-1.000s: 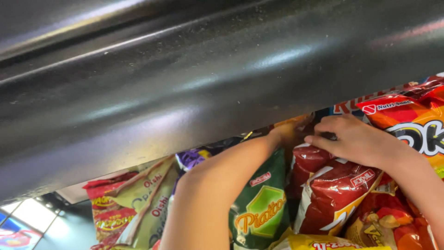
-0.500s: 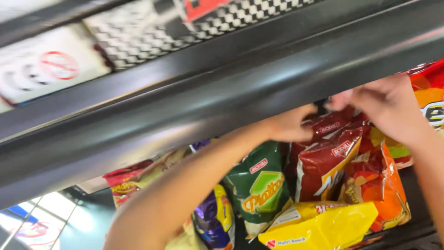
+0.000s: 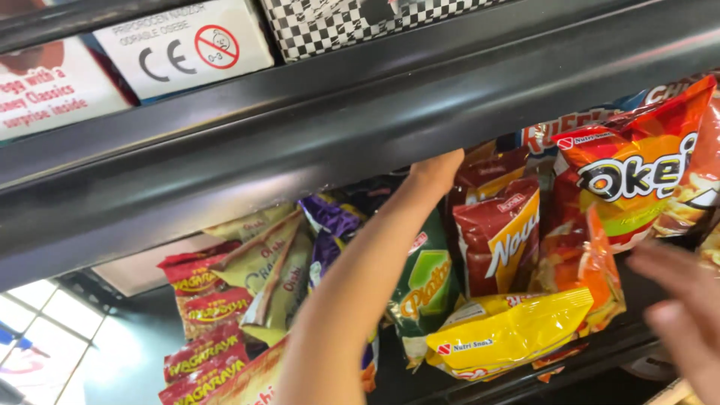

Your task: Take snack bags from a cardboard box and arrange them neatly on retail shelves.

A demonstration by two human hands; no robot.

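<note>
The left hand (image 3: 435, 169) reaches up and back between the snack bags, its grip hidden under the black shelf edge (image 3: 375, 112), so whether the fingers are together or apart cannot be told. It is pressed against the top of a dark red chip bag (image 3: 499, 232), which stands upright on the shelf with a second red bag behind it. The right hand (image 3: 686, 319) hovers blurred at the lower right, fingers spread apart and holding nothing, near the orange snack bag (image 3: 645, 176).

Just left of the red bag, partly behind the forearm, stands a green chip bag (image 3: 424, 289). A yellow snack bag (image 3: 510, 330) lies flat in front of both, at the shelf's front lip. Further left are purple bags (image 3: 326, 225), olive-coloured bags (image 3: 266, 262) and red and yellow bags (image 3: 199, 300), crowded and tilted. On the shelf above sit a white box (image 3: 180, 45) and a black and white checkered box (image 3: 337, 22).
</note>
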